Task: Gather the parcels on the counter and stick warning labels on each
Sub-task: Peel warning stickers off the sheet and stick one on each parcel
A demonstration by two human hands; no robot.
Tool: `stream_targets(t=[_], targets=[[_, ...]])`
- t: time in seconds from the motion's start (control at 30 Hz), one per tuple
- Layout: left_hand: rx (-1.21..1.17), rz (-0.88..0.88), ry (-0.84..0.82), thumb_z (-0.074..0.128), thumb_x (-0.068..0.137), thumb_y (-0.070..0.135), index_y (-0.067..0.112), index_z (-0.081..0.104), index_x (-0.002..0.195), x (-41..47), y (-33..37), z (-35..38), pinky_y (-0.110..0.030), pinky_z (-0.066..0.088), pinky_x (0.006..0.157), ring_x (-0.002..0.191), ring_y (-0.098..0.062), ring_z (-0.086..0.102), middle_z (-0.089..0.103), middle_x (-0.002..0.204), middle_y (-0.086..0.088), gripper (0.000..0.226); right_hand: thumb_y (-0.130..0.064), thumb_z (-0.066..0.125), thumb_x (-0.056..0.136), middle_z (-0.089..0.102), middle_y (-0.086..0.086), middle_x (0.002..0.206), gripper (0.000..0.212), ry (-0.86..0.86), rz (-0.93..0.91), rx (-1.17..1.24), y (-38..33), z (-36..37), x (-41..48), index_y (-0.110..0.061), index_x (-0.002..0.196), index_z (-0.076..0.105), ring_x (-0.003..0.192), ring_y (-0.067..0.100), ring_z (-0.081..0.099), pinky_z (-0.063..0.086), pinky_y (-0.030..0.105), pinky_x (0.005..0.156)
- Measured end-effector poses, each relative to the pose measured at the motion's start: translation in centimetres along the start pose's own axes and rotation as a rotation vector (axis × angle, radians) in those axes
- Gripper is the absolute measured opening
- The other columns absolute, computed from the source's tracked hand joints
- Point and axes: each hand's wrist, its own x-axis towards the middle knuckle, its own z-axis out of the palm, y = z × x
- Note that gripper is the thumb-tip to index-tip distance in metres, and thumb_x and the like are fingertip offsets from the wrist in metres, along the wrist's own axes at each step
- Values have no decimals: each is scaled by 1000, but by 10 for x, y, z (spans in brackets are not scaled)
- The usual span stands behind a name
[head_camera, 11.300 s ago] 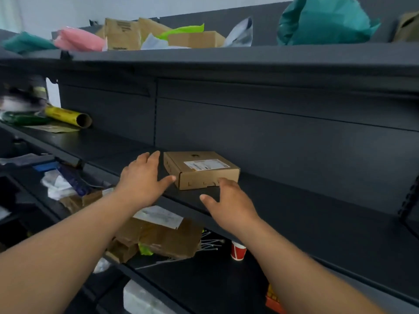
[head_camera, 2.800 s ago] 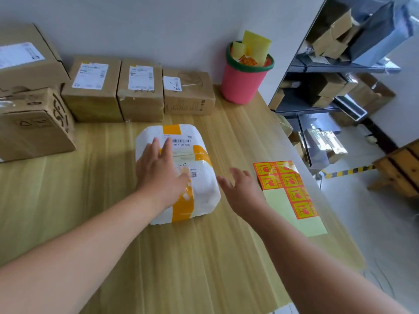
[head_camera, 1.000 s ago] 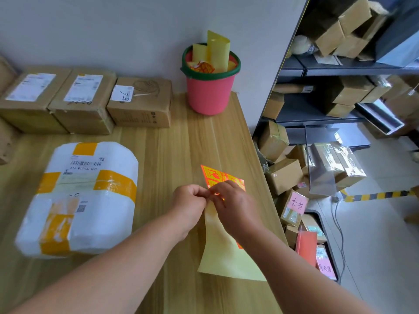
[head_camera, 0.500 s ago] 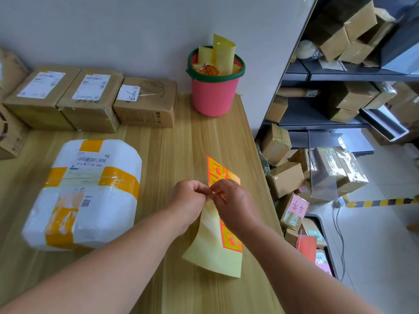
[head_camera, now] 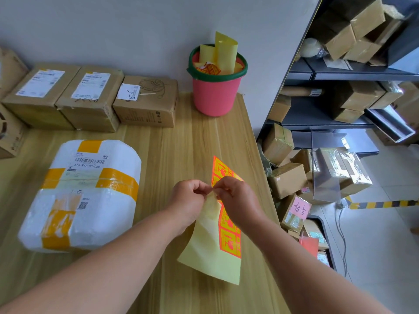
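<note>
A yellow backing sheet of orange warning labels [head_camera: 217,243] hangs above the wooden counter [head_camera: 181,150], lifted and curled. My left hand [head_camera: 189,198] pinches the sheet's upper edge. My right hand [head_camera: 235,198] pinches at the same spot, fingertips on a label's corner. A white foam parcel [head_camera: 86,200] bound with yellow tape lies to the left. Three cardboard parcels stand along the wall: one [head_camera: 38,94], another [head_camera: 90,98] and a third [head_camera: 147,100].
A pink bucket [head_camera: 215,91] with a green rim holds used yellow backing sheets at the counter's far right. The counter's right edge drops to a floor pile of boxes [head_camera: 288,177]. Dark shelves [head_camera: 340,73] with parcels stand right. More boxes [head_camera: 9,132] sit far left.
Over the last second the label sheet has been lifted off the counter and curled; both hands stay pinched together at its top edge. Before that, my left hand rested on the white parcel.
</note>
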Motion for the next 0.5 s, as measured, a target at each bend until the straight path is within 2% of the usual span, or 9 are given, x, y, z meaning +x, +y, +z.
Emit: stream_targets(t=[0.13, 0.27, 0.4, 0.5], targets=[[-38, -65, 36, 54, 88, 3, 14, 68, 85, 5, -3, -1, -29, 53, 69, 74, -22, 63, 70, 82, -6, 18, -11, 56, 90, 53, -9, 60, 17, 44, 91, 158, 2, -3, 8, -19, 75, 59, 55, 8, 44, 35, 27, 54], [-21, -173, 76, 59, 84, 4, 11, 67, 86, 16, -8, -5, -34, 55, 66, 77, -27, 66, 70, 84, -11, 11, -13, 51, 94, 53, -2, 61, 16, 64, 186, 201, 0, -14, 15, -15, 81, 60, 54, 13, 44, 34, 25, 50], [45, -249, 140, 51, 84, 3, 10, 66, 88, 31, -23, -11, -39, 57, 74, 83, -29, 64, 68, 90, -12, 17, -15, 48, 95, 51, 1, 64, 17, 132, 288, 289, 0, -30, 23, -15, 86, 62, 55, 16, 44, 35, 28, 51], [86, -315, 196, 46, 88, 3, 5, 62, 103, 37, -29, -15, -37, 54, 75, 90, -30, 60, 63, 98, -13, 22, -13, 47, 96, 51, 2, 65, 18, 230, 332, 418, -4, -43, 25, -16, 84, 61, 56, 16, 46, 39, 32, 53]])
